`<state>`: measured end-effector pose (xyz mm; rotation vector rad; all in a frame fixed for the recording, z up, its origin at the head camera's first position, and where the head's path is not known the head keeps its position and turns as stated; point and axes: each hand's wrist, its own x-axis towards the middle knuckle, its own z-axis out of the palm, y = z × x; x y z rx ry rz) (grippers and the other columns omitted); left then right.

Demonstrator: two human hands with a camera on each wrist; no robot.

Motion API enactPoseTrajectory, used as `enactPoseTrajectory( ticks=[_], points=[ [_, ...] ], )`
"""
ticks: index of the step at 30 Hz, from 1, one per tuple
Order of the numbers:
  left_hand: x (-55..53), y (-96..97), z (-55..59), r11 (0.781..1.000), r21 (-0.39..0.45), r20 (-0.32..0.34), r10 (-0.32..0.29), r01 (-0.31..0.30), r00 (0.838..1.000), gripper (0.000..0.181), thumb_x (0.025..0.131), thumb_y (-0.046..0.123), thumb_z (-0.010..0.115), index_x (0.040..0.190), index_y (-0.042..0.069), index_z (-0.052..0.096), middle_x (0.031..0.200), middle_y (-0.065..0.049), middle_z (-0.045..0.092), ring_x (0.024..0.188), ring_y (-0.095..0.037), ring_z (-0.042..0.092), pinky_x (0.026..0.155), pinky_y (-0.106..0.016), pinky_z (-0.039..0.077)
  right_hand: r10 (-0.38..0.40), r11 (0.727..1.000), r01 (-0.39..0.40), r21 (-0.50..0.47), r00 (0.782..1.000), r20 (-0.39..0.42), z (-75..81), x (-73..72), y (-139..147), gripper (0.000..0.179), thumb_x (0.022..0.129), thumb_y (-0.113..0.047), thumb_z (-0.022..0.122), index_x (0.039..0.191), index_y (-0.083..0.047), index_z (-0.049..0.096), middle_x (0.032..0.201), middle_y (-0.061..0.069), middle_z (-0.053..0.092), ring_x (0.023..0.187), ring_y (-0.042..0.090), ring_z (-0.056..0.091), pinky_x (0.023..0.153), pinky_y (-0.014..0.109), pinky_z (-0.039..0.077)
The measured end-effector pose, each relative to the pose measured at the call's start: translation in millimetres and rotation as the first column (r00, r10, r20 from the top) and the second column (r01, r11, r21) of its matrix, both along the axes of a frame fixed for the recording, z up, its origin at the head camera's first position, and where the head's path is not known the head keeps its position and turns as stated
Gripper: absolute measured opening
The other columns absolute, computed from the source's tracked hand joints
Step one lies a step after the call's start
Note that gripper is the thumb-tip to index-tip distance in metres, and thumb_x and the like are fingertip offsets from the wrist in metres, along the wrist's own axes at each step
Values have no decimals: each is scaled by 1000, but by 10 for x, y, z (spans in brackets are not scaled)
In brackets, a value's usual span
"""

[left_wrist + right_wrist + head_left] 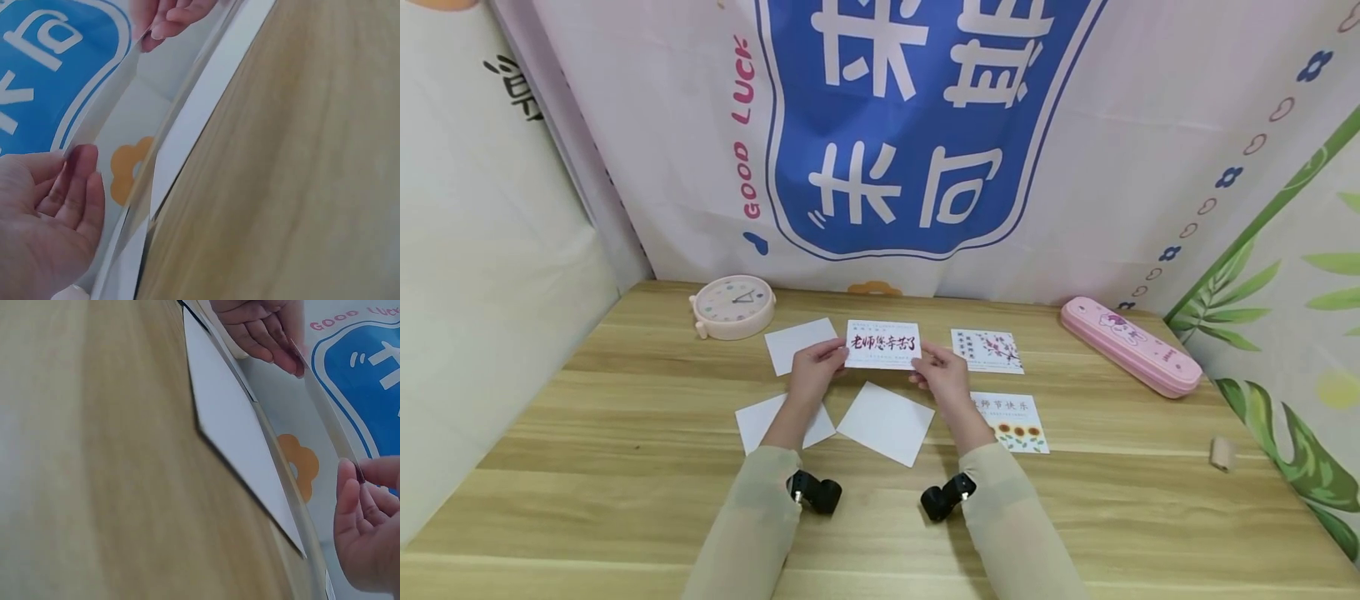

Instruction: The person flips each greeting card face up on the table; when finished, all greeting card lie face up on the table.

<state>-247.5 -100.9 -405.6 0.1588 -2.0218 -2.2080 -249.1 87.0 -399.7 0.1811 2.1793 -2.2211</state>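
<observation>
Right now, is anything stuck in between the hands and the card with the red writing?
No, nothing visible is. The left hand pinches one side of the card with the red writing, and the right hand pinches the other. A blank card lies lower, on the table.

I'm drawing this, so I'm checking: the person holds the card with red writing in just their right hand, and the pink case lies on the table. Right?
Not quite: the head view shows the left hand holding the card with red writing too, opposite the right hand. The pink case does lie on the table.
</observation>
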Motion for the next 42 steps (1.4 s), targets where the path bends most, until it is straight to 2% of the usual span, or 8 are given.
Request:
enactPoseTrajectory(
  ticks=[4,11,16,20,24,28,33,42],
  points=[
    [-46,35,32,982,-184,7,-40,40,999,38,77,5,63,113,-4,53,88,-13,57,70,-13,55,63,-23,46,53,997,-53,59,999,-8,9,-35,-30,53,76,2,60,126,-5,43,72,6,53,53,13,53,51,21,45],
    [-143,92,7,896,-439,40,-48,61,998,50,74,14,68,119,1,50,86,-7,54,75,-17,46,61,-23,37,29,995,-28,99,1000,-9,-29,-124,-41,54,75,4,61,125,0,42,69,5,52,50,14,50,46,21,42],
    [-194,154,-46,781,-622,67,-20,57,998,43,76,24,65,114,7,55,74,-2,49,71,-18,45,65,-30,31,1,994,-2,111,1000,8,-116,-180,-10,53,75,6,60,124,3,42,69,5,53,48,12,48,43,19,40],
    [-226,188,-104,703,-710,63,-10,52,998,26,77,29,64,94,11,59,64,0,43,66,-19,44,69,-37,26,-4,986,2,164,1000,8,-158,-201,-1,51,75,5,60,123,4,43,66,5,51,45,11,48,41,19,39],
    [-252,211,-167,618,-785,56,-4,46,998,24,76,34,63,85,12,57,61,3,43,66,-18,45,71,-40,26,-18,969,19,245,1000,-6,-200,-211,6,47,75,3,61,120,6,46,62,6,51,42,10,47,39,19,39],
    [-270,208,-191,555,-831,57,2,46,998,33,76,37,63,99,14,60,62,4,46,69,-19,48,72,-40,27,-22,952,31,305,999,-32,-234,-220,7,46,75,0,61,118,6,47,60,8,53,39,9,46,39,20,39],
    [-298,202,-186,519,-852,78,-6,70,997,50,76,39,62,118,13,53,66,4,48,76,-20,49,73,-40,28,-22,930,40,366,998,-55,-233,-233,10,44,75,-2,61,117,7,48,56,7,53,38,9,46,38,20,39],
    [-312,210,-200,470,-879,104,13,85,994,54,76,40,61,122,13,51,78,0,57,88,-24,51,76,-41,28,-2,881,11,473,1000,-20,-217,-247,-1,47,74,-5,61,118,6,48,56,6,52,38,9,47,41,22,42]
  ],
)
